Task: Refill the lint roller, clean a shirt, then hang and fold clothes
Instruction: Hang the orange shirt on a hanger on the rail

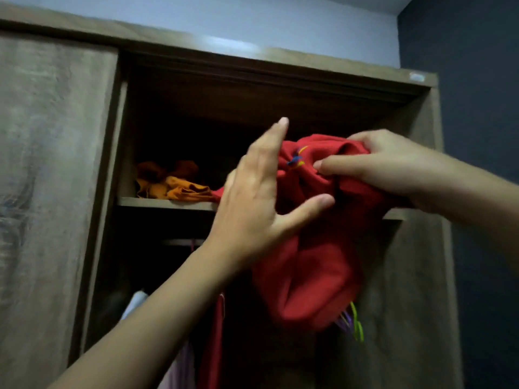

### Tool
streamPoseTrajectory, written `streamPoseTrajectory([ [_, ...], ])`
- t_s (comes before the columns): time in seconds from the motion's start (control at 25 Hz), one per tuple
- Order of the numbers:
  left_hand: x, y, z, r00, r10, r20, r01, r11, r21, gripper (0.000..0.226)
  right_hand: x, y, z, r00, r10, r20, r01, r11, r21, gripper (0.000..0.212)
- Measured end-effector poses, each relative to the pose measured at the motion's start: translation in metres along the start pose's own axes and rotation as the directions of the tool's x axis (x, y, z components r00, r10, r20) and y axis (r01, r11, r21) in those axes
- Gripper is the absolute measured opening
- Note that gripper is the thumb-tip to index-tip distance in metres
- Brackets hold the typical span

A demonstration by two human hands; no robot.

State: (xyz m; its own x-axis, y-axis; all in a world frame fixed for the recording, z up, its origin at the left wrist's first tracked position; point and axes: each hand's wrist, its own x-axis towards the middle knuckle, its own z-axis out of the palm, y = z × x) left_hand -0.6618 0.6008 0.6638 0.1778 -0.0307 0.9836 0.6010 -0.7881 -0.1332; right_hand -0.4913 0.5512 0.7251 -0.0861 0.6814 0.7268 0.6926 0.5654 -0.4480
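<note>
A wardrobe [415, 248] is standing open, its door [50, 164] sitting to the left. A bunched red shirt [311, 270] is hanging down over the front edge of the upper shelf [157, 203], its top level with the shelf space. The right grip [384, 167] is clutching the shirt's top, fingers curled into the cloth. The left grip [252, 203] is spreading straight fingers at the shirt's left side, holding nothing. An orange cloth [174, 186] is lying crumpled on the shelf. Green and purple hangers [355, 321] are peeking out below the shirt.

Right hand [393, 169] grips bunched red shirt [309, 262] at wardrobe shelf [165, 203]; left hand [261, 197] spread beside it; orange cloth [171, 183] on shelf.
</note>
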Motion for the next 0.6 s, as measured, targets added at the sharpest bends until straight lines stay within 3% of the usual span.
streamPoseTrajectory([
  [0.08,-0.02,0.023,0.018,0.993,-0.077,0.087,0.09,0.984,-0.156,0.083,-0.032,0.023,0.002,0.989,0.088,0.121,-0.115,0.966,0.232,0.031],
  [0.16,-0.056,0.037,0.039,0.971,-0.164,0.172,0.202,0.952,-0.232,0.062,-0.061,0.055,0.007,0.951,0.215,0.222,-0.283,0.892,0.352,0.039],
  [0.32,-0.14,0.054,0.076,0.858,-0.362,0.364,0.461,0.856,-0.235,0.027,-0.114,0.112,0.032,0.794,0.363,0.487,-0.516,0.826,0.225,0.045],
  [0.36,-0.154,0.056,0.082,0.828,-0.406,0.386,0.513,0.827,-0.232,0.017,-0.126,0.126,0.04,0.777,0.359,0.517,-0.496,0.855,0.152,0.037],
  [0.44,-0.17,0.055,0.087,0.782,-0.467,0.412,0.586,0.776,-0.234,0.009,-0.139,0.148,0.05,0.837,0.281,0.469,-0.257,0.96,-0.115,0.018],
  [0.52,-0.173,0.054,0.089,0.768,-0.492,0.409,0.611,0.755,-0.239,0.005,-0.139,0.163,0.05,0.907,0.209,0.366,-0.042,0.909,-0.415,0.015],
  [0.6,-0.173,0.052,0.093,0.763,-0.5,0.409,0.618,0.749,-0.238,0.004,-0.135,0.172,0.046,0.937,0.205,0.283,-0.05,0.88,-0.472,0.018],
])
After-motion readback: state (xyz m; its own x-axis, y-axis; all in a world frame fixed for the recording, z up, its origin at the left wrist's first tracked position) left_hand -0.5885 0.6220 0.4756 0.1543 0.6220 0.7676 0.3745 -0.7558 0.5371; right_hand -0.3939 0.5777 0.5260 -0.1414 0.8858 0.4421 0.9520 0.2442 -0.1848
